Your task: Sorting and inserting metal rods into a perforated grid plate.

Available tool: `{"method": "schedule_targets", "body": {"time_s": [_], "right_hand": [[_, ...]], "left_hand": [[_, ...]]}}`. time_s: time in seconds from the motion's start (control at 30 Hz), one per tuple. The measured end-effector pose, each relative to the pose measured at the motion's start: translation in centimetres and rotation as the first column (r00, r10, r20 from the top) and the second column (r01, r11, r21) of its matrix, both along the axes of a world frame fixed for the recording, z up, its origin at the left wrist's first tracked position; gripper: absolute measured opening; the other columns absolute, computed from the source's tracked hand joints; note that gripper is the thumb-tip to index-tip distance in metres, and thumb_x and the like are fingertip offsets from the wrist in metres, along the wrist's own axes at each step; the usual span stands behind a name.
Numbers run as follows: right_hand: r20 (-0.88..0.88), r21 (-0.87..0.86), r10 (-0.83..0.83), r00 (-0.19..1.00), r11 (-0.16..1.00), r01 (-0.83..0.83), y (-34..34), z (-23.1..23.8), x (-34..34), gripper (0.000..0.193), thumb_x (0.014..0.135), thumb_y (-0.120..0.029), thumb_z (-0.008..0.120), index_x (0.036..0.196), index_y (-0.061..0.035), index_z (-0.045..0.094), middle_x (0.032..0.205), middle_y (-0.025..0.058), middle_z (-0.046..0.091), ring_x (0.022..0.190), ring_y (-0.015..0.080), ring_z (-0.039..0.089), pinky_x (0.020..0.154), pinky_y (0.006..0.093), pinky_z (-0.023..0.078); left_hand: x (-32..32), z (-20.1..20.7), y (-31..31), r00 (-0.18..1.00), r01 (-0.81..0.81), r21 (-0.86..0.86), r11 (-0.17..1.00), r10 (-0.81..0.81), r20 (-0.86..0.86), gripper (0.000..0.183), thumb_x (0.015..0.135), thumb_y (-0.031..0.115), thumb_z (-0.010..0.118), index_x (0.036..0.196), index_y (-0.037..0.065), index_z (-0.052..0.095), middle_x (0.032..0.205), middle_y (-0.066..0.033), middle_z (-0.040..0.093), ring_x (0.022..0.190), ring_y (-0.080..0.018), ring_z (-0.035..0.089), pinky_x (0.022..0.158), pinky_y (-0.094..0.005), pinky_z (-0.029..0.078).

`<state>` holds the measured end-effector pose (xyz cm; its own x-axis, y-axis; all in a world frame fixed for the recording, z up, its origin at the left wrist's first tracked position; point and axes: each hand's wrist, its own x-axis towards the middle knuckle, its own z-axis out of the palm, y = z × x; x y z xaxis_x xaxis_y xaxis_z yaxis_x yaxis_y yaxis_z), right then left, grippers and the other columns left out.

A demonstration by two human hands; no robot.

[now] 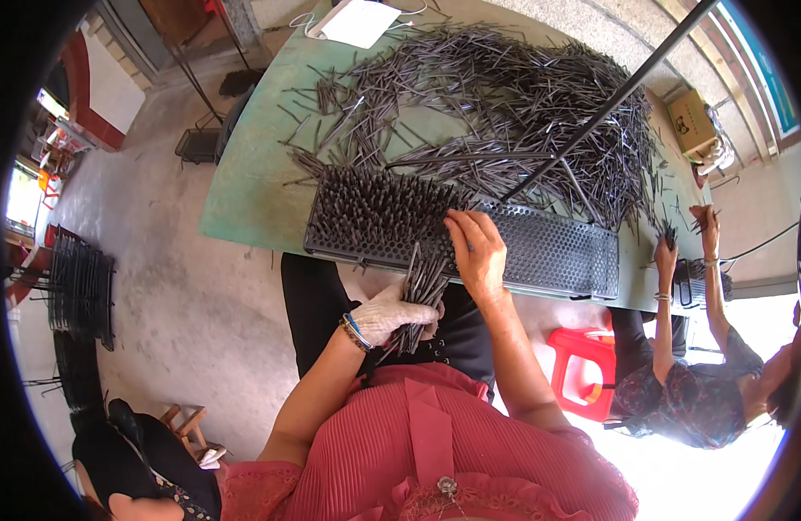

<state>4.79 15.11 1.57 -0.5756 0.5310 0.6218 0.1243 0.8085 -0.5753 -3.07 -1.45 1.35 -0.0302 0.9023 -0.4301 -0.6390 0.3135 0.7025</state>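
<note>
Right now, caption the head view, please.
Gloved left hand grips dark rods; right hand at a partly filled perforated tray.

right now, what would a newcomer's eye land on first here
Likely the sprawling heap of thin dark rods across the pale green tabletop. Next, at its near edge, the long black perforated tray, its left part bristling with upright dark rods. Then a bright red plastic stool at lower right.

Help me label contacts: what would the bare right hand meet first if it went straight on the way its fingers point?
Probably the upright dark rods standing in the left part of the perforated tray. The right hand is close beside them, perhaps touching; depth is unclear.
</note>
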Motion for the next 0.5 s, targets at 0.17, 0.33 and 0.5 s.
{"method": "schedule_targets", "body": {"time_s": [0.17, 0.33, 0.5], "right_hand": [[0.069, 0.096, 0.044, 0.997, 0.994, -0.051, 0.5, 0.7, -0.7, 0.016, 0.081, -0.006, 0.070, 0.096, -0.0010, 0.068, 0.088, 0.0112, 0.060, 0.073, 0.0293, 0.062, 0.065, 0.0360, 0.051], [0.068, 0.043, -0.025, 0.997, 0.999, 0.022, 0.0, 0.9, 0.1, 0.017, 0.081, -0.007, 0.071, 0.096, -0.0014, 0.069, 0.088, 0.0113, 0.059, 0.071, 0.0286, 0.061, 0.063, 0.0359, 0.050], [-0.013, -0.073, -0.022, 1.000, 0.997, 0.021, -0.6, 1.7, 0.6, 0.018, 0.083, -0.010, 0.070, 0.098, -0.0005, 0.069, 0.088, 0.0106, 0.060, 0.068, 0.0240, 0.060, 0.061, 0.0332, 0.048]], "left_hand": [[-0.1, 0.1, -0.1, 0.997, -0.023, 0.031, 0.999, 0.026, -0.078, 0.020, 0.076, 0.005, 0.067, 0.093, -0.001, 0.059, 0.077, -0.0083, 0.063, 0.064, -0.0166, 0.063, 0.059, -0.0289, 0.055], [-0.5, 1.2, -0.1, 0.996, 0.024, 0.035, 0.999, -0.021, -0.089, 0.021, 0.074, 0.003, 0.066, 0.094, -0.001, 0.058, 0.076, -0.0078, 0.062, 0.062, -0.0167, 0.061, 0.058, -0.0295, 0.053], [-0.7, 0.9, -0.3, 0.996, 0.039, 0.064, 0.997, -0.034, -0.084, 0.038, 0.073, 0.002, 0.066, 0.109, 0.001, 0.054, 0.081, -0.0074, 0.062, 0.063, -0.0162, 0.060, 0.059, -0.0291, 0.051]]}}
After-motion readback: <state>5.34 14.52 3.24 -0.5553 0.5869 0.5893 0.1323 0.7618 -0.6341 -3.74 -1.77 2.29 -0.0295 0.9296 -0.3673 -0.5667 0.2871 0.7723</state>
